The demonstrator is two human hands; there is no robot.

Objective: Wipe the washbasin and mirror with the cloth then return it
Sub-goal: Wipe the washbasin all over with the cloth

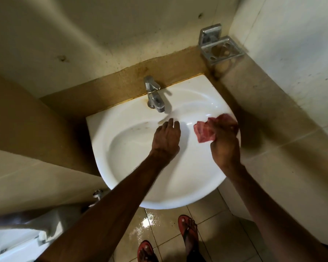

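Note:
A white washbasin is fixed to the tiled wall below me, with a chrome tap at its back edge. My right hand grips a crumpled red cloth over the basin's right rim. My left hand hovers over the bowl in front of the tap, fingers stretched out and holding nothing. No mirror is in view.
A chrome soap holder juts from the wall in the right corner. A white toilet sits at lower left. The tiled floor under the basin is wet. My feet in red sandals stand below the basin.

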